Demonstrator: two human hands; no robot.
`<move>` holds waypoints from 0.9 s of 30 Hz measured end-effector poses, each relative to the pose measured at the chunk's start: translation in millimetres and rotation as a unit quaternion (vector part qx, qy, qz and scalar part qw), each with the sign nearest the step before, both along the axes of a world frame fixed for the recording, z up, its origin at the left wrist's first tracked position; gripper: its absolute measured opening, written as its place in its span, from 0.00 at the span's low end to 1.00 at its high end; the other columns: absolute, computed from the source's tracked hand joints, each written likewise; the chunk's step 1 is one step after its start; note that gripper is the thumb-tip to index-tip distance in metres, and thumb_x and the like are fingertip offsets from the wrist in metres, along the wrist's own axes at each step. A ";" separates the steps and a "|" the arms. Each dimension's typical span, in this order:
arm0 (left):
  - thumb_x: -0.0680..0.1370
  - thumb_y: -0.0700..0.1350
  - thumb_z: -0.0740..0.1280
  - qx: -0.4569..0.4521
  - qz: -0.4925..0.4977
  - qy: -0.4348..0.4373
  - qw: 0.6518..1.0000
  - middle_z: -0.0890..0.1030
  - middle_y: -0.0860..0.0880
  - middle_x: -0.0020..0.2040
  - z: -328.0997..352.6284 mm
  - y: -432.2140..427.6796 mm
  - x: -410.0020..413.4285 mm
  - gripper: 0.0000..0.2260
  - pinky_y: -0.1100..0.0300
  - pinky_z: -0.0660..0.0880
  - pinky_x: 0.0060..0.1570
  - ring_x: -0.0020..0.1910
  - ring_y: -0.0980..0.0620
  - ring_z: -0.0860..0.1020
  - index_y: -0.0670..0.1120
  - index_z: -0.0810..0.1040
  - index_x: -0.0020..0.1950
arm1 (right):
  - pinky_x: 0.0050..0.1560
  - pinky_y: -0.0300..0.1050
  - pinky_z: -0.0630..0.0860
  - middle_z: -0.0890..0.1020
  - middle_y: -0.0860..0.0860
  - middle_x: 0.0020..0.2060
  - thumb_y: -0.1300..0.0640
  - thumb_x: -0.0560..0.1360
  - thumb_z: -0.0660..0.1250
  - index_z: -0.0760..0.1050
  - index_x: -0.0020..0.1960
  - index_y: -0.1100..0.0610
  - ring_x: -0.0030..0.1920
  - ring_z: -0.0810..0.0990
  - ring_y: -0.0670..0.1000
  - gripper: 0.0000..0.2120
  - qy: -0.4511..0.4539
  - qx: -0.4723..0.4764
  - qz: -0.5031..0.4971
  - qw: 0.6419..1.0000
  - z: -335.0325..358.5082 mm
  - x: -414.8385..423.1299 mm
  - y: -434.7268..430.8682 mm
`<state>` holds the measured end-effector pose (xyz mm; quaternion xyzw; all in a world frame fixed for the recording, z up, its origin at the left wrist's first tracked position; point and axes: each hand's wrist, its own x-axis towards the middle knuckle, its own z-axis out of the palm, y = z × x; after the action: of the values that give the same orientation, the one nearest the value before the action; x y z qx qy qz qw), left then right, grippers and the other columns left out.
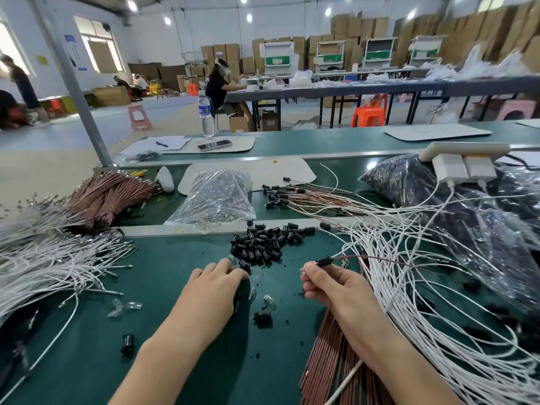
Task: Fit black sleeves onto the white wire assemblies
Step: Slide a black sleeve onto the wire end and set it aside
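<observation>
Right hand [330, 285] pinches black sleeve [325, 261] lying crosswise, wire [380, 260] trailing right; left hand [217, 280] grip unclear.

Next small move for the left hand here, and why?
Probably pinch one loose sleeve from the near edge of the black sleeve pile. The left hand lies flat with its fingertips right at that edge and nothing visibly held, while the right hand pinches a sleeved wire end.

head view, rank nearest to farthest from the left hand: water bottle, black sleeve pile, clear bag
1. black sleeve pile, just beyond the left hand
2. clear bag, behind the pile
3. water bottle, far back on the bench
</observation>
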<state>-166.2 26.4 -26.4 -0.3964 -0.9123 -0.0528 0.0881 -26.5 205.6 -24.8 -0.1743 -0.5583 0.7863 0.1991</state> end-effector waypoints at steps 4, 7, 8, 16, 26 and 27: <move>0.79 0.34 0.58 -0.073 -0.032 0.005 0.997 0.71 0.53 0.62 12.7 0.6 -8.4 0.24 0.60 0.62 0.47 0.57 0.50 0.75 0.56 0.71 0.69 | 0.41 0.35 0.80 0.86 0.54 0.40 0.50 0.67 0.75 0.88 0.44 0.56 0.39 0.83 0.46 0.11 0.008 -0.032 -0.008 0.999 0.5 0.8 1.1; 0.81 0.37 0.59 -0.092 -0.050 0.017 0.994 0.71 0.55 0.60 13.5 -3.1 -10.2 0.19 0.62 0.61 0.46 0.55 0.51 0.75 0.57 0.72 0.66 | 0.41 0.35 0.80 0.86 0.54 0.40 0.51 0.68 0.75 0.88 0.42 0.57 0.39 0.83 0.46 0.09 0.011 -0.059 -0.008 0.998 1.9 0.5 2.5; 0.82 0.38 0.58 -0.095 -0.056 0.025 0.994 0.71 0.56 0.60 13.6 -4.0 -9.9 0.17 0.62 0.61 0.45 0.55 0.52 0.75 0.56 0.71 0.66 | 0.41 0.35 0.80 0.86 0.54 0.40 0.52 0.69 0.74 0.88 0.42 0.57 0.39 0.83 0.46 0.09 0.011 -0.065 -0.007 0.998 2.1 0.5 3.0; 0.79 0.48 0.70 0.429 -0.087 -0.220 0.872 0.81 0.57 0.46 25.7 34.5 39.6 0.04 0.68 0.75 0.45 0.45 0.57 0.80 0.58 0.81 0.51 | 0.41 0.35 0.79 0.86 0.53 0.40 0.50 0.67 0.75 0.88 0.42 0.55 0.39 0.83 0.45 0.09 0.026 -0.077 0.003 0.997 0.0 -1.4 3.8; 0.78 0.45 0.70 0.586 -0.035 -0.404 0.702 0.86 0.49 0.43 -1.7 60.4 72.2 0.05 0.65 0.79 0.46 0.44 0.52 0.84 0.50 0.82 0.53 | 0.42 0.35 0.79 0.86 0.53 0.40 0.46 0.63 0.77 0.88 0.43 0.55 0.40 0.83 0.45 0.14 0.038 -0.069 -0.013 0.997 -7.2 -7.2 6.7; 0.77 0.47 0.70 0.584 -0.043 -0.410 0.699 0.86 0.49 0.43 -1.3 60.5 72.9 0.05 0.65 0.79 0.47 0.44 0.52 0.84 0.49 0.83 0.52 | 0.43 0.35 0.79 0.86 0.53 0.40 0.45 0.64 0.77 0.88 0.43 0.54 0.40 0.83 0.45 0.14 0.037 -0.062 -0.012 0.997 -8.0 -7.7 6.5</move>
<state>-93.3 86.9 -27.7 -0.2428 -0.6263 -0.7361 -0.0835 -34.2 212.0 -32.8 -0.1640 -0.4984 0.8231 0.2174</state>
